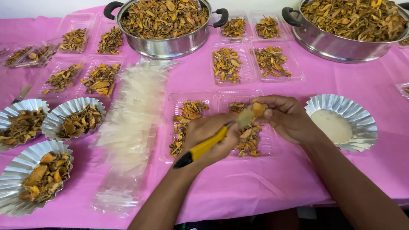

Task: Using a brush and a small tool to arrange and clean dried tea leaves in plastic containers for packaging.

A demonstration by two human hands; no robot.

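A pink cloth (238,187) covers the surface from edge to edge. At its far side stand two large steel pots, one at centre (164,42) and one at far right (336,47), both heaped with dried orange-brown slices. A long overlapping row of clear plastic bags (128,127) runs down the cloth left of centre. Clear plastic trays (230,64), each holding a small portion of the dried slices, lie in pairs around the pots and in front of the person. Three fluted foil dishes (12,187) filled with the same slices sit at the left edge, and a fourth foil dish (362,127) at right holds a pale, creamy paste.

Over the nearest pair of trays (213,100), the person's left hand (213,136) is wrapped tightly around the yellow and black handle of a brush (204,147), whose bristle end, blurred, meets the piece held opposite. The right hand (289,117) has its fingers pinched closed on a single orange slice (258,109), held just above the right-hand tray of the pair, near the dish of paste.
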